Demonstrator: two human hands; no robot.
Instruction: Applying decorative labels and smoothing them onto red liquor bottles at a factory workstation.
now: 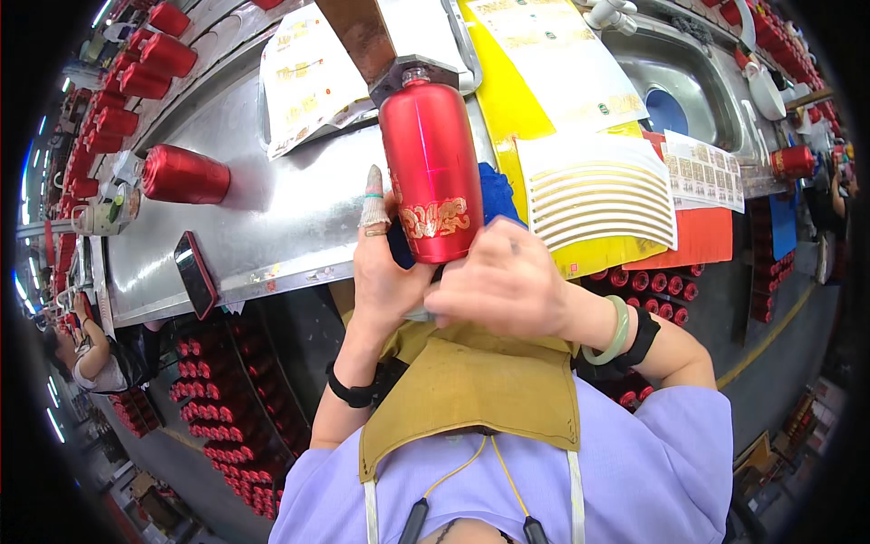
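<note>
**Gold label on, hands pressing at the bottle's base**

The red bottle [431, 163] stands tilted between both hands, its neck resting against a brown-and-grey fixture [385, 50] on the bench [272, 218]. A gold ornamental label [435, 218] already sits on the lower body, just above the fingers, so by my reading the labelling of this bottle is well under way, though I cannot tell whether the label is fully smoothed down or whether more strips go on.

The left hand [385, 272] wraps the bottle's lower left side, its forefinger, in a taped finger cot, pointing up along the body. The right hand [503, 281] is curled closed at the bottle's base, knuckles toward the camera; it grips or presses the foot, but what lies under the fingers is hidden.

Beyond the right hand lies a white sheet of curved gold strips [598, 195], on a yellow sheet [507, 100], with an orange sheet [702, 238] to its right. Further right sits a small sheet of many tiny gold labels [702, 168]. Beyond the left hand, a white sheet with gold printing [304, 77] rests on the bench. Left of the left hand lie another red bottle [186, 175] on its side and a dark phone [195, 274]. Many red bottles [227, 417] stand in crates below the bench.
</note>
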